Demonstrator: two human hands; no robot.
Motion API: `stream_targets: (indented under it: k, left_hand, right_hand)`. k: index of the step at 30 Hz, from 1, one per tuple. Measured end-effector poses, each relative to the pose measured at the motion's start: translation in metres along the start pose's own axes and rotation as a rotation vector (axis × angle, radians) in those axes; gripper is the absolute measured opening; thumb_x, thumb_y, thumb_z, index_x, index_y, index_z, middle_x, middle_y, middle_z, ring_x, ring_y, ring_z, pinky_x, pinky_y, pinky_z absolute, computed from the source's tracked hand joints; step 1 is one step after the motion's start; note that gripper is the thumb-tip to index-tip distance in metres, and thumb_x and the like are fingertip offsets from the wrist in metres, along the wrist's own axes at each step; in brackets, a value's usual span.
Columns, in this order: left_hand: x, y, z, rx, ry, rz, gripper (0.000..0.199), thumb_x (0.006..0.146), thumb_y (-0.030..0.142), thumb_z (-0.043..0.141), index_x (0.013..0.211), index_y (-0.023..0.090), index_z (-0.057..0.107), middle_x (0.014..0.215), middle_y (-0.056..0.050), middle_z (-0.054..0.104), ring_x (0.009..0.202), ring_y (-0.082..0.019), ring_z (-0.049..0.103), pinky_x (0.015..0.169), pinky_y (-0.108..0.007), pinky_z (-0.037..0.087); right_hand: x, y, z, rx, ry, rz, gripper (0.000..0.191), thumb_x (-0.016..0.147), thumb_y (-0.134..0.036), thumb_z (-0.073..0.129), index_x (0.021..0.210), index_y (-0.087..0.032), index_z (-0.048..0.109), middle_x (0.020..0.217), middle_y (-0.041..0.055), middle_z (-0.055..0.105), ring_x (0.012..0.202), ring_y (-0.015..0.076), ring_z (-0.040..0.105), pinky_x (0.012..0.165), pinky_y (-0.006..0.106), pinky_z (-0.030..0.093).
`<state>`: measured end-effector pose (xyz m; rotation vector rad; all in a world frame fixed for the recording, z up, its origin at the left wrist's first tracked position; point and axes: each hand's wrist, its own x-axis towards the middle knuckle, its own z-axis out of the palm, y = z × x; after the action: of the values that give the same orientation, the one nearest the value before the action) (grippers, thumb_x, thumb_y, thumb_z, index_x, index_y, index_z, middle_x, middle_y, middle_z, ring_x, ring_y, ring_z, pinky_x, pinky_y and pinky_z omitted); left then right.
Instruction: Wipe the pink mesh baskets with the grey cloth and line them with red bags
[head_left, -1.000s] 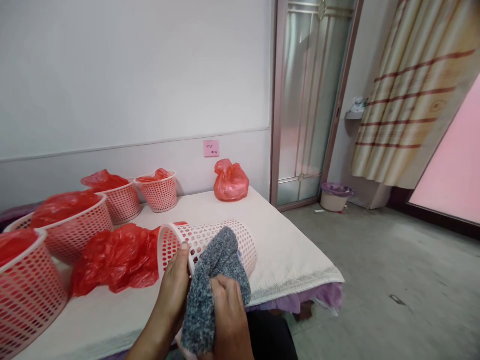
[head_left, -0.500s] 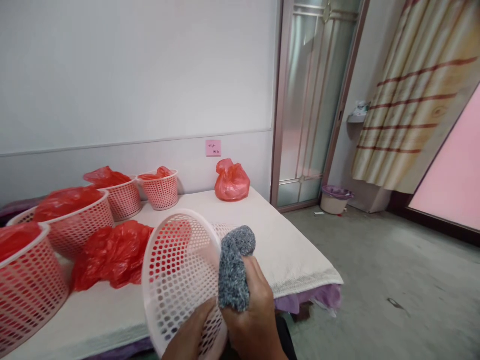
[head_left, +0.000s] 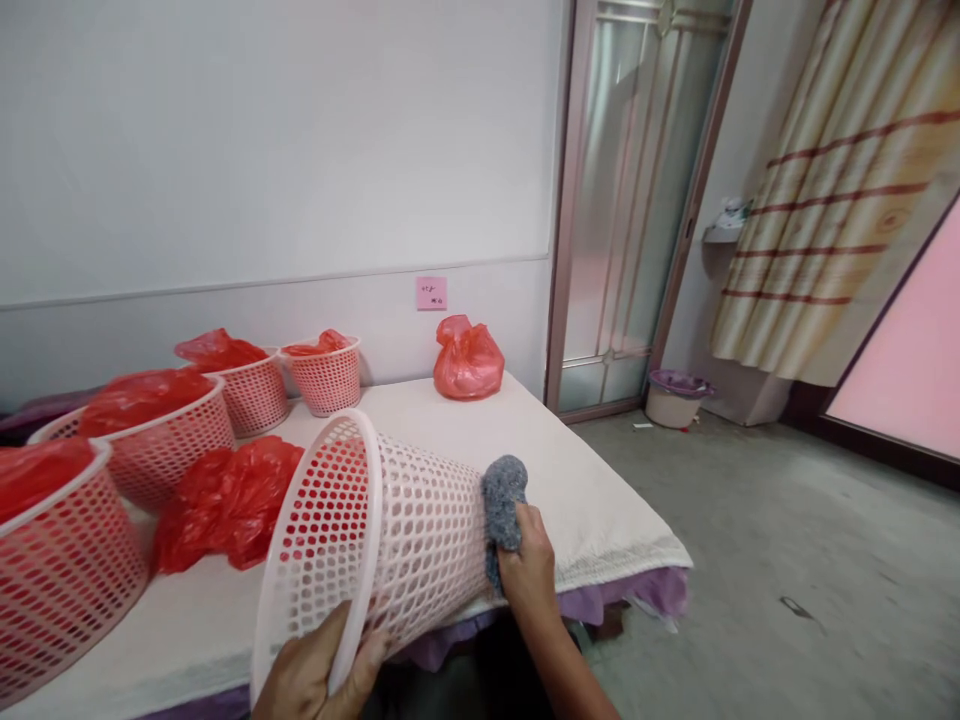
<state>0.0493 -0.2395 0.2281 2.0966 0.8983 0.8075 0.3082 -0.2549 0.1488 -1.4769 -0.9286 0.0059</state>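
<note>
A white plastic basket with a mesh of holes (head_left: 427, 520) lies tilted on its side in the air, its open mouth facing left. My left hand (head_left: 319, 665) grips its rim at the lower front, thumb outside and fingers inside. At the basket's base end, my right hand (head_left: 531, 560) is closed round a grey fuzzy cloth (head_left: 506, 490), which presses against the bottom edge of the basket. Just left of the basket, a crumpled red plastic bag (head_left: 232, 500) lies on the white-covered table (head_left: 600, 510).
Several similar baskets stand at the left, among them a large one (head_left: 60, 580) and a small one (head_left: 326, 380), with red bags inside. A tied red bag (head_left: 469, 360) sits by the wall below a pink note (head_left: 431, 293). A lined bin (head_left: 671, 405) stands on the floor.
The basket has swung so its side now shows, its base pointing right. My right hand with the cloth has moved from near the rim to the base; my left hand now shows on the rim.
</note>
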Motion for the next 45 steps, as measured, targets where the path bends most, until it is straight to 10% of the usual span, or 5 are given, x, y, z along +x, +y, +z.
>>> stream_targets:
  k: [5, 12, 24, 34, 45]
  left_hand:
    - [0.013, 0.012, 0.002, -0.071, -0.063, -0.016, 0.035, 0.088, 0.044, 0.058, 0.121, 0.035, 0.066, 0.112, -0.001, 0.074, 0.110, -0.027, 0.065, 0.092, -0.028, 0.051]
    - [0.033, 0.031, 0.008, -0.170, 0.026, -0.022, 0.043, 0.089, 0.056, 0.050, 0.106, 0.022, 0.069, 0.099, -0.006, 0.073, 0.096, -0.026, 0.065, 0.089, -0.030, 0.051]
    - [0.051, 0.046, 0.015, -0.178, 0.104, -0.130, 0.047, 0.089, 0.063, 0.044, 0.075, 0.021, 0.061, 0.069, 0.000, 0.058, 0.069, -0.019, 0.055, 0.071, -0.027, 0.048]
    - [0.078, 0.081, 0.027, -0.343, 0.211, -0.343, 0.050, 0.084, 0.063, 0.053, 0.092, 0.017, 0.072, 0.098, -0.010, 0.076, 0.106, -0.027, 0.066, 0.100, -0.036, 0.046]
    - [0.079, 0.092, 0.037, -0.414, 0.245, -0.393, 0.057, 0.086, 0.063, 0.052, 0.107, 0.014, 0.073, 0.117, -0.013, 0.072, 0.124, -0.030, 0.058, 0.112, -0.041, 0.037]
  right_hand:
    - [-0.008, -0.012, 0.003, 0.057, 0.024, 0.066, 0.025, 0.076, -0.017, 0.050, 0.096, -0.020, 0.065, 0.091, 0.0058, 0.064, 0.090, 0.0240, 0.062, 0.084, 0.039, 0.052]
    - [-0.070, -0.097, 0.029, 0.186, -0.118, -0.393, 0.047, 0.085, -0.019, 0.052, 0.131, -0.027, 0.053, 0.098, 0.0053, 0.062, 0.090, 0.0203, 0.063, 0.075, 0.030, 0.055]
    - [-0.026, 0.027, 0.025, 0.024, 0.176, 0.266, 0.040, 0.069, -0.027, 0.053, 0.105, -0.015, 0.067, 0.100, 0.0136, 0.070, 0.101, 0.0323, 0.064, 0.090, 0.045, 0.052]
    - [-0.103, -0.107, 0.051, 0.366, 0.024, -0.091, 0.050, 0.082, -0.013, 0.043, 0.128, -0.027, 0.053, 0.107, 0.0072, 0.064, 0.104, 0.0249, 0.065, 0.085, 0.035, 0.055]
    - [-0.107, -0.112, 0.044, 0.068, 0.197, -0.052, 0.053, 0.078, -0.015, 0.050, 0.130, -0.025, 0.046, 0.112, 0.0111, 0.065, 0.104, 0.0301, 0.067, 0.081, 0.041, 0.058]
